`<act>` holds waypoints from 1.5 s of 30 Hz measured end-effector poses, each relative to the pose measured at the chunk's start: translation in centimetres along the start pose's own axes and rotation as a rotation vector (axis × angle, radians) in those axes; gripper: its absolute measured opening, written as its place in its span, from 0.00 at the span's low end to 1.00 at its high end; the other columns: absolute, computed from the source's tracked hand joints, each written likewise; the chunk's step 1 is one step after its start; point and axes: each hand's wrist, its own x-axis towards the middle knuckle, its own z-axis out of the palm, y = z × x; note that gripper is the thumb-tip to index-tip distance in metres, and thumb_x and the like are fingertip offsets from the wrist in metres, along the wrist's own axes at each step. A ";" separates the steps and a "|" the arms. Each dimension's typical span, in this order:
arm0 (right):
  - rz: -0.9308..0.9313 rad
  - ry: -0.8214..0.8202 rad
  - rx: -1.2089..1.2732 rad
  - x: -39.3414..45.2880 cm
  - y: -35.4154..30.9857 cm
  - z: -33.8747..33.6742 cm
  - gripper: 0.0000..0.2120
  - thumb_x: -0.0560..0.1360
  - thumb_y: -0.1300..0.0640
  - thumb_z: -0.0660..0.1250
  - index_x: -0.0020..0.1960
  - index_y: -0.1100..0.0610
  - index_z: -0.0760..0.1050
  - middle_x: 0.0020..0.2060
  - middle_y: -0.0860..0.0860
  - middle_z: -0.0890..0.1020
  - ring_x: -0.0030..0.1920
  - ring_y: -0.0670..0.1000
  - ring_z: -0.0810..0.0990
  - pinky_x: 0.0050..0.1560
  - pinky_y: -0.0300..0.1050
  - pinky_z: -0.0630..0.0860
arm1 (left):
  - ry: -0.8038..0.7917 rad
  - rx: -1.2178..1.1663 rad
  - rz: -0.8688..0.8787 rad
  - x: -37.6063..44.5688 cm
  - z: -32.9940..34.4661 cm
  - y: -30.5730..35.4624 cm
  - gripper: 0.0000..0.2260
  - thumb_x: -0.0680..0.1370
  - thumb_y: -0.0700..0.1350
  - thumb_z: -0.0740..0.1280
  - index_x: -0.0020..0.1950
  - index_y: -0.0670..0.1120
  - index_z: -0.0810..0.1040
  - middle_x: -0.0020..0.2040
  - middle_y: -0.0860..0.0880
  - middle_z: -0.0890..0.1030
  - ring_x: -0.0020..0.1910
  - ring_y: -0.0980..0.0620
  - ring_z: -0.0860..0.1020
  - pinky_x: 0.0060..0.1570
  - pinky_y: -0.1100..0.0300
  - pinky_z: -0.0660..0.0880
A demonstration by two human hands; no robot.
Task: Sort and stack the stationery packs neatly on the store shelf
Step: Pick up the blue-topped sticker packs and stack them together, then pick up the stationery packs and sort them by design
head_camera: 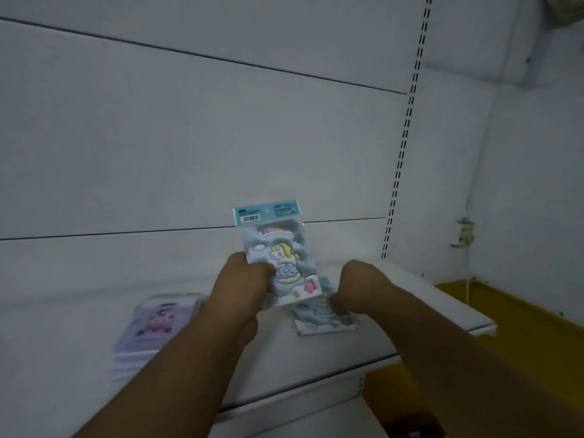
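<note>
My left hand (245,284) holds a unicorn stationery pack (278,251) upright above the white shelf (379,339); the pack has a teal header card with a barcode. Just to its right, my right hand (354,286) rests with bent fingers on a similar pack (322,320) that lies flat on the shelf. Whether the fingers grip that flat pack or only touch it is unclear. A stack of purple packs (151,330) with a pink figure lies flat at the shelf's left.
White back panels rise behind the shelf, with a slotted upright (401,153) at the right. A yellow surface (521,327) sits lower right beyond the shelf's end. A second shelf edge runs below the front lip.
</note>
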 end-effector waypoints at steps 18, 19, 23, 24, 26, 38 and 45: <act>-0.240 0.004 0.139 5.3 0.1 0.0 0.19 0.65 0.48 0.76 0.33 0.57 0.68 0.27 0.50 0.76 0.26 0.48 0.74 0.23 0.38 0.65 | 0.151 1.262 0.117 1.3 4.2 -3.8 0.22 0.62 0.62 0.77 0.44 0.52 0.72 0.41 0.51 0.80 0.39 0.53 0.78 0.31 0.61 0.70; -0.241 0.042 0.074 5.1 -0.2 0.2 0.20 0.65 0.47 0.76 0.34 0.57 0.67 0.31 0.51 0.75 0.30 0.49 0.74 0.26 0.39 0.66 | 0.144 1.278 0.130 1.4 4.1 -3.8 0.22 0.63 0.63 0.76 0.45 0.51 0.72 0.41 0.52 0.79 0.39 0.53 0.77 0.32 0.61 0.68; -0.375 0.201 0.151 3.0 -2.6 -0.8 0.16 0.71 0.45 0.70 0.46 0.55 0.70 0.44 0.53 0.79 0.40 0.50 0.73 0.38 0.43 0.68 | 0.190 1.211 0.252 0.6 2.3 -3.5 0.16 0.71 0.61 0.71 0.44 0.53 0.70 0.38 0.54 0.74 0.35 0.58 0.71 0.31 0.63 0.66; -0.446 0.241 0.214 2.0 -3.9 -1.3 0.15 0.72 0.45 0.69 0.49 0.55 0.72 0.47 0.53 0.79 0.41 0.51 0.75 0.39 0.43 0.69 | 0.211 1.218 0.286 0.1 1.2 -3.1 0.14 0.72 0.60 0.70 0.45 0.53 0.71 0.39 0.54 0.74 0.35 0.58 0.71 0.32 0.63 0.66; -0.573 0.299 0.328 -1.0 -7.6 -2.7 0.16 0.72 0.46 0.68 0.55 0.54 0.73 0.50 0.52 0.78 0.45 0.51 0.77 0.42 0.45 0.73 | 0.240 1.241 0.326 -1.3 -2.5 -2.1 0.13 0.74 0.59 0.69 0.51 0.52 0.74 0.42 0.54 0.74 0.36 0.57 0.72 0.36 0.63 0.67; -1.114 0.261 0.284 -28.5 -40.1 -2.2 0.24 0.73 0.45 0.64 0.65 0.53 0.65 0.57 0.57 0.72 0.52 0.57 0.74 0.51 0.53 0.76 | 0.614 1.442 0.131 -19.7 -42.5 6.2 0.16 0.74 0.58 0.69 0.58 0.52 0.75 0.52 0.51 0.78 0.46 0.53 0.77 0.48 0.56 0.78; -1.210 0.222 0.296 -37.9 -55.9 -0.1 0.22 0.73 0.46 0.63 0.63 0.55 0.66 0.56 0.57 0.72 0.48 0.56 0.71 0.45 0.50 0.69 | 0.697 1.338 -0.010 -26.5 -59.3 9.4 0.15 0.75 0.54 0.69 0.59 0.51 0.74 0.54 0.49 0.76 0.45 0.52 0.78 0.47 0.52 0.81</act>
